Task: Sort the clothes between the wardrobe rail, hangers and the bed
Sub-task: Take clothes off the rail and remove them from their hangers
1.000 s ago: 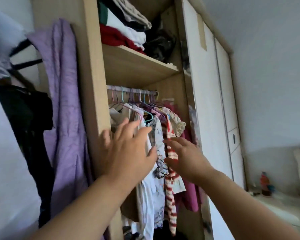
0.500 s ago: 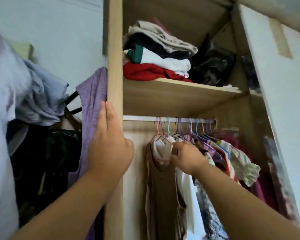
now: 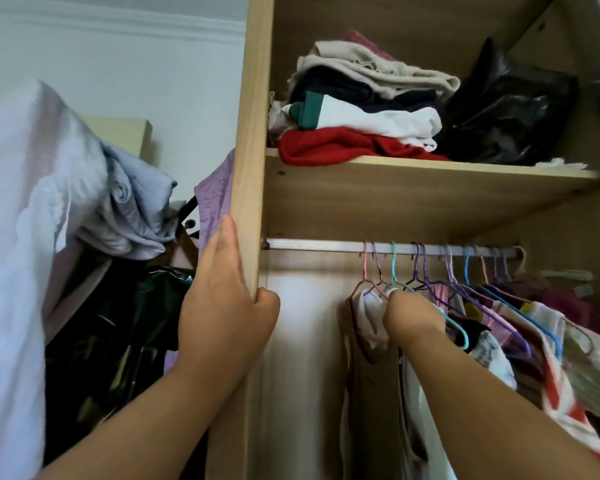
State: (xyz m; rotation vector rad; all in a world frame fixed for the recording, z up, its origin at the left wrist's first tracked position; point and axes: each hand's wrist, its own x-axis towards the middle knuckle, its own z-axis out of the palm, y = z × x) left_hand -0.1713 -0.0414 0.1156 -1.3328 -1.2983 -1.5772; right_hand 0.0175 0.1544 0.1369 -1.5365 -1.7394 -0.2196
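Grip of right hand [image 3: 409,317] unclear among clothes [image 3: 534,327]

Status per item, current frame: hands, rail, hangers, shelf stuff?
Left hand, grips the wardrobe side panel edge.
Right hand, grips the white garment at its neck.
Rail, bare at left, loaded at right.
Hangers, hooked on, bunched right.
Folded stack, lying on the shelf.
Black bag, crumpled beside the stack.

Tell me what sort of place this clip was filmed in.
Probably a bedroom, at an open wooden wardrobe: clothes on coloured hangers along a metal rail, folded clothes stacked on the shelf above, and more garments heaped beside it on the left.
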